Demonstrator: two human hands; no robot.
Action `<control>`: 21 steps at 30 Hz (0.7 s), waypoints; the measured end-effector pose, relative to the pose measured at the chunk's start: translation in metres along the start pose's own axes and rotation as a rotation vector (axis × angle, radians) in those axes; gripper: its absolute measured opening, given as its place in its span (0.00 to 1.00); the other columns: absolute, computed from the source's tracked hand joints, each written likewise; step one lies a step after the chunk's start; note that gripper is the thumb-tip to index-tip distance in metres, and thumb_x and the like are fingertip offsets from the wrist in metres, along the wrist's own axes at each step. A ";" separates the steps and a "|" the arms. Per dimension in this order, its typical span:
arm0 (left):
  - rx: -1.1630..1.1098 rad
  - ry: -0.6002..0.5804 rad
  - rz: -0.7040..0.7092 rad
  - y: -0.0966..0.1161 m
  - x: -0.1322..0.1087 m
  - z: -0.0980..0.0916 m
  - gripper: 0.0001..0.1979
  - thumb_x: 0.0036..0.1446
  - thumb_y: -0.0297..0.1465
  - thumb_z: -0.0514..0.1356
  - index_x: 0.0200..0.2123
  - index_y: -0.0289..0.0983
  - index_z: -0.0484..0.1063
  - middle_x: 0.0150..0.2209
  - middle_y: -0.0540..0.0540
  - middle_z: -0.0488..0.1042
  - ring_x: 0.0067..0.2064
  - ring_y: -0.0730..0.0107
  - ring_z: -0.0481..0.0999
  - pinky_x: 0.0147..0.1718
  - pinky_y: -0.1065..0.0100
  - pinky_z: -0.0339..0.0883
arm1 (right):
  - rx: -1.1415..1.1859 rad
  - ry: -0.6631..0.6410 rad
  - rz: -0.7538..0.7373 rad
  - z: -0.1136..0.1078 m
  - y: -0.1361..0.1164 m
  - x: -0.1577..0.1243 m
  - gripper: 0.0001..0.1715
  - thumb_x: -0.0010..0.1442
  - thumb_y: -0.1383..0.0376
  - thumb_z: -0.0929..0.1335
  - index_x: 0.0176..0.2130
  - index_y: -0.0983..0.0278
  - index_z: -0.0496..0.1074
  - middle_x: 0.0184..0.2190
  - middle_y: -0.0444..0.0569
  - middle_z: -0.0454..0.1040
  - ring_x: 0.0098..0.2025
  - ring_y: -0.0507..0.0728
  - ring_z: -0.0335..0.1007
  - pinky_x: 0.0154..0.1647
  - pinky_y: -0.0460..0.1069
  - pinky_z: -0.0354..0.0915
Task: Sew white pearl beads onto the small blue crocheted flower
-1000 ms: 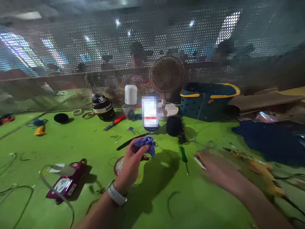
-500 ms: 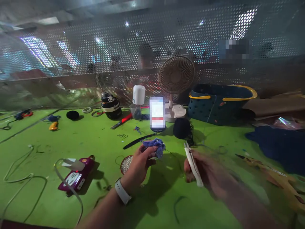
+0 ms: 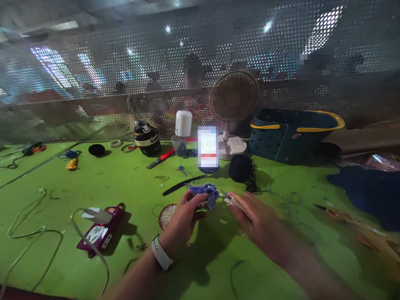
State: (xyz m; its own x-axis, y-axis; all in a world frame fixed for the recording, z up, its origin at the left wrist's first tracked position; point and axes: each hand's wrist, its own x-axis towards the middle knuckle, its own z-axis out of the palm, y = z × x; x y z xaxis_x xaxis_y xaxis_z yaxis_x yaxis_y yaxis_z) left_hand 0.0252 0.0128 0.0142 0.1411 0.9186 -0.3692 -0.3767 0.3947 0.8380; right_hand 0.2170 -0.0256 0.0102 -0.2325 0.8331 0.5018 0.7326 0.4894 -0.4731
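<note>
Near the middle of the green table, my left hand [image 3: 187,212] pinches a small blue-purple crocheted piece [image 3: 204,191] between thumb and fingers. My right hand [image 3: 254,216] is closed around white-handled thread snips [image 3: 233,201], whose tips point left and meet the right edge of the crocheted piece. Whether the blades touch yarn is too small to tell. A round dish of pearly beads [image 3: 167,215] lies just left of my left hand, partly hidden by it. Behind the hands stands a lit phone [image 3: 208,148], with a dark yarn ball [image 3: 240,168] to its right.
A fan [image 3: 233,148], a teal basket [image 3: 275,143], a black bottle [image 3: 147,141] and a white container [image 3: 183,123] line the back. At left lies a purple power strip [image 3: 103,229] with cables. Dark cloth [image 3: 365,191] is at right.
My right hand has moved left and turned, bringing the snips from upright beside the yarn ball to the edge of the crocheted piece. My left hand has stayed almost in place.
</note>
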 end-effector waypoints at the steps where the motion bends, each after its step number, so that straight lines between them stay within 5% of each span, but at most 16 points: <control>1: 0.009 -0.004 0.006 0.000 -0.001 0.000 0.14 0.47 0.31 0.68 0.38 0.35 0.72 0.32 0.49 0.75 0.27 0.78 0.71 0.21 0.78 0.65 | -0.058 0.015 -0.056 0.001 0.001 -0.001 0.23 0.69 0.59 0.59 0.53 0.72 0.69 0.38 0.58 0.75 0.36 0.58 0.73 0.34 0.52 0.69; 7: 0.028 0.002 0.022 -0.001 -0.003 0.002 0.13 0.46 0.29 0.68 0.37 0.35 0.72 0.32 0.49 0.73 0.27 0.79 0.70 0.21 0.78 0.65 | -0.134 0.078 -0.119 0.001 -0.005 0.002 0.21 0.68 0.58 0.59 0.49 0.70 0.71 0.34 0.56 0.76 0.33 0.58 0.74 0.30 0.50 0.68; 12: -0.005 -0.021 -0.013 -0.001 -0.004 0.003 0.14 0.46 0.31 0.68 0.36 0.35 0.71 0.31 0.50 0.74 0.25 0.80 0.69 0.20 0.78 0.63 | 0.322 0.035 0.308 -0.011 -0.016 0.004 0.21 0.68 0.53 0.56 0.41 0.64 0.67 0.20 0.41 0.65 0.19 0.51 0.61 0.18 0.45 0.58; 15: 0.056 -0.069 0.041 -0.002 -0.006 0.004 0.14 0.47 0.31 0.68 0.37 0.35 0.72 0.34 0.48 0.75 0.29 0.77 0.72 0.22 0.77 0.65 | 0.504 0.003 0.463 -0.013 -0.020 0.005 0.18 0.65 0.51 0.60 0.42 0.62 0.65 0.20 0.39 0.61 0.20 0.50 0.57 0.18 0.43 0.55; 19: 0.160 -0.111 0.121 -0.002 -0.009 0.006 0.14 0.48 0.31 0.68 0.39 0.36 0.72 0.34 0.47 0.76 0.31 0.73 0.74 0.24 0.75 0.66 | 0.443 -0.030 0.453 -0.004 -0.022 0.010 0.24 0.56 0.51 0.70 0.46 0.62 0.67 0.25 0.42 0.69 0.22 0.51 0.63 0.20 0.44 0.57; 21: 0.183 -0.111 0.120 -0.003 -0.009 0.007 0.15 0.48 0.30 0.68 0.39 0.36 0.71 0.33 0.47 0.76 0.30 0.72 0.74 0.23 0.74 0.66 | 0.311 -0.011 0.342 0.000 -0.021 0.012 0.15 0.59 0.54 0.67 0.41 0.63 0.70 0.21 0.42 0.68 0.21 0.51 0.61 0.20 0.45 0.55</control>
State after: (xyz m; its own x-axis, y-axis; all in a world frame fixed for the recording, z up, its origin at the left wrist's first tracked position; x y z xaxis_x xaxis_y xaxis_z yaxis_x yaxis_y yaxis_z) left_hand 0.0313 0.0033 0.0180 0.2088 0.9518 -0.2248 -0.2259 0.2705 0.9358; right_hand 0.1983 -0.0257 0.0261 -0.0194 0.9621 0.2721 0.5422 0.2388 -0.8056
